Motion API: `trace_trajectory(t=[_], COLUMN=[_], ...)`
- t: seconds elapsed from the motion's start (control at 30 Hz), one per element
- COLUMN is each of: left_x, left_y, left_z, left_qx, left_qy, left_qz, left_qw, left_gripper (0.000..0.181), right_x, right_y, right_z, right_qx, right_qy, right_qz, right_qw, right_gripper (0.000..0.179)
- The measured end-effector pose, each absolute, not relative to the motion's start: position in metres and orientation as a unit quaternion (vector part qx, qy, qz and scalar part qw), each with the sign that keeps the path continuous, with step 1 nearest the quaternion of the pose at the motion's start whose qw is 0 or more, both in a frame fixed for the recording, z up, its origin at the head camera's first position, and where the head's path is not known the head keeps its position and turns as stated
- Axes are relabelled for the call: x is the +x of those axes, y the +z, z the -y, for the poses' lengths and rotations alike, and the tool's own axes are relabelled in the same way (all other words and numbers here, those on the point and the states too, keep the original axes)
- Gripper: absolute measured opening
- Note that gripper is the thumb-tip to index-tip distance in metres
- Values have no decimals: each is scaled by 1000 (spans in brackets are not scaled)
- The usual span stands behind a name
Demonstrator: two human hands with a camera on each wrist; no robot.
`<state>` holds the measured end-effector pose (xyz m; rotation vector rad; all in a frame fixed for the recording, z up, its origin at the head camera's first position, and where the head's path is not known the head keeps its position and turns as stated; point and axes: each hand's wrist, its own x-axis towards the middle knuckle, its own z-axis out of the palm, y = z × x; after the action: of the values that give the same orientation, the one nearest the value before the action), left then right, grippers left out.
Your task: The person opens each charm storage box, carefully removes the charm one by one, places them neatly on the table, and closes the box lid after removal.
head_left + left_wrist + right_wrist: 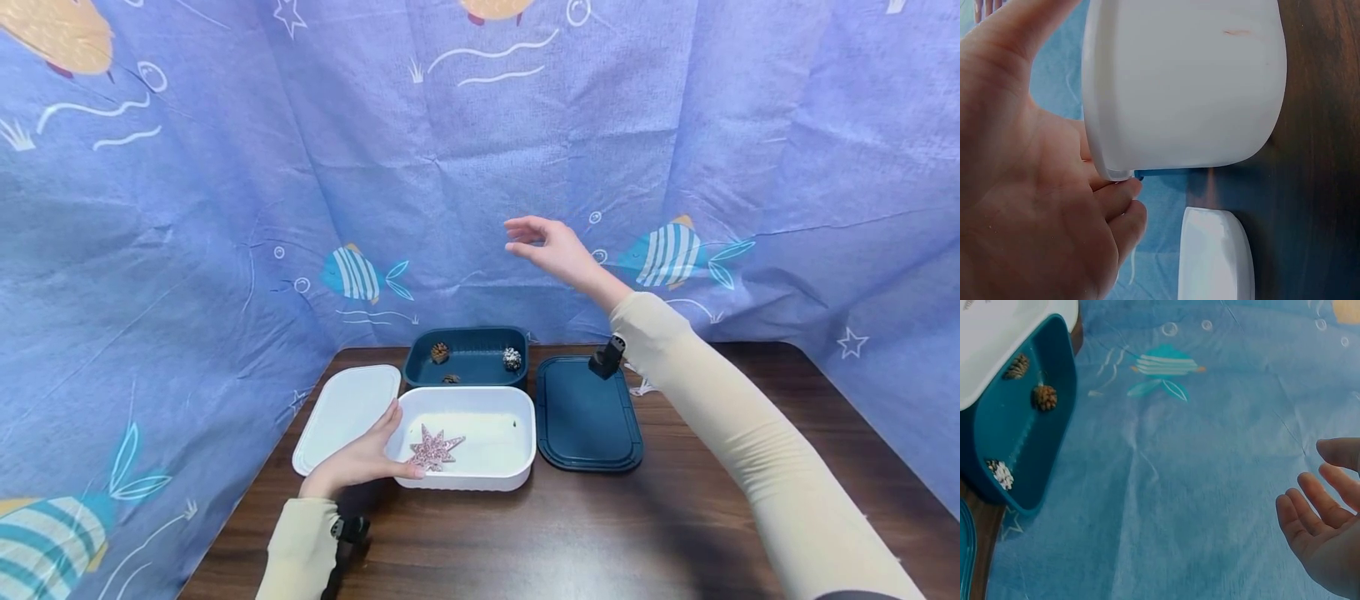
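Observation:
A white rectangular container (480, 482) stands on the table, and a pink glittery star ornament (433, 448) lies inside it at the left. My left hand (363, 457) holds the container's left end, thumb at the near rim and fingers toward the far corner. The left wrist view shows bent fingers (1124, 215) beside the rim. Raised high above the table, my right hand (553, 249) has loosely bent fingers and nothing in them. Behind the white container, a dark teal container (480, 379) carries a brown pine cone (440, 352), a white-tipped cone (512, 359) and another cone (1017, 366).
A white lid (347, 414) lies flat on the left, a dark teal lid (588, 417) on the right. Partly hidden behind my right wrist is a small white object (643, 388). A blue fish-patterned cloth (480, 192) hangs behind the brown table (570, 533).

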<state>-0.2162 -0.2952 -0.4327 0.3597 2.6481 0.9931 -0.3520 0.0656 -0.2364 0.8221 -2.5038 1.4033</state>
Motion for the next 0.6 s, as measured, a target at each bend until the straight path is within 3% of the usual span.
trace_trajectory(t=[0.6], left_x=[-215], left_y=[-430], left_z=[296], left_qx=[131], left_qy=[331], left_qz=[-924], left_qw=[143], left_gripper=[121], right_x=[-324], right_y=[-269], right_z=[-21], right_qx=[372], right_qy=[390], right_qz=[842], right_qw=[10], right_gripper=[49])
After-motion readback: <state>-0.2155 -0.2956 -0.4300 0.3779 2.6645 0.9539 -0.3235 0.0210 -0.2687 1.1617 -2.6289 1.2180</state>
